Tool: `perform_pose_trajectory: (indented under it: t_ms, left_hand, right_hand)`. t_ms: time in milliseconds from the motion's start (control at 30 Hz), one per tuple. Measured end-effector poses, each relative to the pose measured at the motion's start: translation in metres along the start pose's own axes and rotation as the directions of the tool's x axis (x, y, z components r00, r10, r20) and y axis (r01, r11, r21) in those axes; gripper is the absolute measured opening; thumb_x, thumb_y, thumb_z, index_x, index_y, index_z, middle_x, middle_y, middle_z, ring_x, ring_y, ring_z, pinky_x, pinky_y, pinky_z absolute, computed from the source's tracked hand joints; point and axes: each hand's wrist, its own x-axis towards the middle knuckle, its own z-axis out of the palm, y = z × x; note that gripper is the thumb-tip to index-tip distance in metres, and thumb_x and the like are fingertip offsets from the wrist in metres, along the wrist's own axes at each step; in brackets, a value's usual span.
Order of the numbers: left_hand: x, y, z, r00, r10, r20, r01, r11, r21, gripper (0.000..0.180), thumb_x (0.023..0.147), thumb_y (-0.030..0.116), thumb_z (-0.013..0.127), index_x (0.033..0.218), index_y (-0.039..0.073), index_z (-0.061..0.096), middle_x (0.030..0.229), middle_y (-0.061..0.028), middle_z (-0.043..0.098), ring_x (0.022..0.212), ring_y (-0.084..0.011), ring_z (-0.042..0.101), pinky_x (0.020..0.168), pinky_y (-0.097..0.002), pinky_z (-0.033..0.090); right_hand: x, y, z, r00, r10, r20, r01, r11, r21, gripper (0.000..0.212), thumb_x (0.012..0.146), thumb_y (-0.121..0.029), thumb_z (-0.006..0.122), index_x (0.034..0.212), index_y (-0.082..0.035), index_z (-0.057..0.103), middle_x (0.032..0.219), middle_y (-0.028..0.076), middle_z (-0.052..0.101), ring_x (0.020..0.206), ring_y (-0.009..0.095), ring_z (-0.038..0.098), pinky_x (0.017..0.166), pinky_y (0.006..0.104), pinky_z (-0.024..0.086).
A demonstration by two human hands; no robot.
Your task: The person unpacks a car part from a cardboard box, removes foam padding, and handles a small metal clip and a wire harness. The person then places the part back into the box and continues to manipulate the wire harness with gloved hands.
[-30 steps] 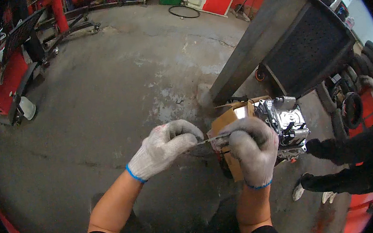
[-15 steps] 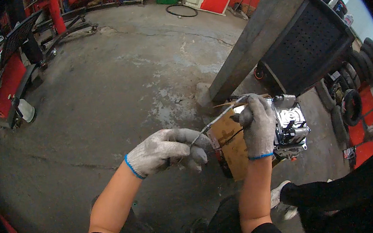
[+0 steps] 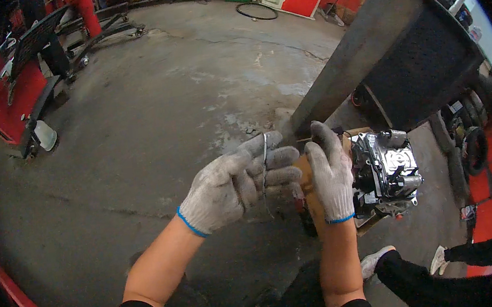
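My left hand (image 3: 219,186), in a grey-white knit glove with a blue cuff, is in the middle with its fingers stretched toward the right. It carries a thin grey cord-like strip (image 3: 265,169) that runs up and down across the fingers, its lower end hanging below them. The strip's exact kind does not show. To the right, my gloved right hand (image 3: 330,171) points upward with straight fingers, apart from the strip and seemingly holding nothing. Beyond it, a metal mechanical unit with a shiny plate and cylinders (image 3: 394,168) rests by a brown cardboard piece (image 3: 307,174), partly hidden by the right hand.
A slanting steel post (image 3: 361,51) and a black perforated panel (image 3: 423,69) stand behind the unit. Tyres (image 3: 476,147) line the right side. Another person's shoe (image 3: 377,259) is close at lower right. A white bottle (image 3: 46,135) stands by a red machine (image 3: 11,112) on the left.
The strip was stretched between both hands; my right hand has let go and straightened its fingers. My left hand has opened out, with the strip lying across its fingers.
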Motion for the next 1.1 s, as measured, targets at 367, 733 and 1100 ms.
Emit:
perform_pose_trajectory:
  t_ms: [367, 733, 1100]
  left_hand:
    - [0.0, 0.007, 0.012, 0.957, 0.278, -0.082, -0.288, 0.946, -0.147, 0.082, 0.098, 0.051, 0.056, 0.154, -0.002, 0.028, 0.155, -0.022, 0.041, 0.143, -0.0389, 0.04, 0.12, -0.055, 0.031]
    - [-0.004, 0.024, 0.004, 0.878, 0.443, -0.183, -0.435, 0.896, 0.086, 0.067, 0.099, 0.035, 0.057, 0.151, 0.0, 0.035, 0.152, -0.0222, 0.045, 0.139, -0.038, 0.046, 0.116, -0.0511, 0.039]
    - [-0.014, 0.017, 0.009, 0.924, 0.23, -0.306, -0.044, 0.859, 0.51, 0.04, 0.099, 0.03, 0.056, 0.122, -0.002, 0.064, 0.114, -0.017, 0.071, 0.103, -0.0277, 0.069, 0.09, -0.0397, 0.057]
  right_hand:
    - [-0.019, -0.042, 0.018, 0.891, -0.07, 0.448, -0.008, 0.986, 0.169, 0.029, 0.104, -0.018, 0.038, 0.109, 0.0, 0.06, 0.097, 0.021, 0.072, 0.092, 0.039, 0.07, 0.083, 0.0433, 0.055]
    - [-0.026, -0.065, 0.016, 0.747, 0.144, 0.649, -0.499, 0.766, 0.405, 0.02, 0.094, -0.016, 0.06, 0.097, 0.001, 0.07, 0.081, 0.006, 0.07, 0.071, 0.012, 0.062, 0.063, 0.0276, 0.049]
    - [-0.027, -0.073, 0.013, 0.703, 0.182, 0.688, -0.589, 0.692, 0.418, 0.028, 0.096, -0.022, 0.058, 0.103, 0.002, 0.073, 0.081, 0.005, 0.071, 0.07, 0.009, 0.062, 0.063, 0.0247, 0.048]
